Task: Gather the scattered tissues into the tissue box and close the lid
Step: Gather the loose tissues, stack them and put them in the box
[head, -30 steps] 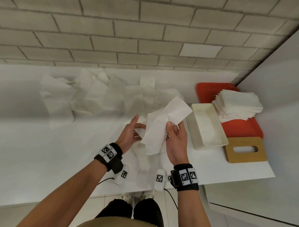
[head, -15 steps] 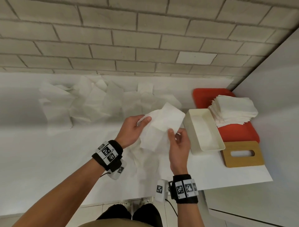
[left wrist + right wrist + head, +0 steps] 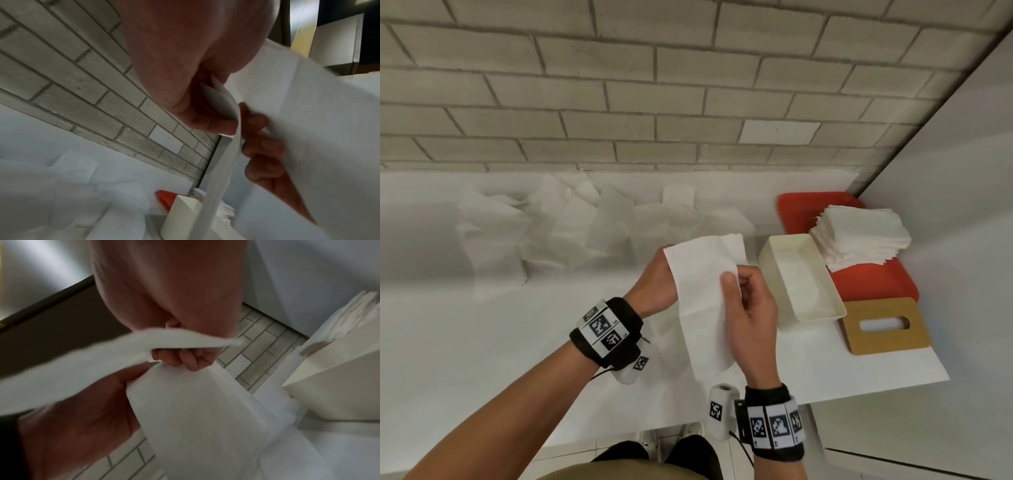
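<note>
Both hands hold one white tissue (image 3: 702,294) above the table, hanging as a long flat strip. My left hand (image 3: 654,284) grips its upper left edge from behind, fingers hidden by the sheet. My right hand (image 3: 739,284) pinches the right edge, thumb on top. The left wrist view shows my left hand (image 3: 226,126) pinching the tissue (image 3: 318,138). In the right wrist view, curled fingers of my right hand (image 3: 180,360) grip the tissue (image 3: 195,418). The open cream tissue box (image 3: 822,313) lies just right of my hands, its wooden slotted lid (image 3: 914,337) beside it.
Several loose tissues (image 3: 585,233) lie scattered along the brick wall at the back left. A red tray (image 3: 811,207) at the back right carries a stack of folded tissues (image 3: 859,236). A white cabinet side (image 3: 962,205) closes off the right. The table's front edge runs under my wrists.
The crumpled tissue has been straightened into a flat hanging strip. My left hand went from the table up behind the sheet, and my right thumb has closed onto its edge.
</note>
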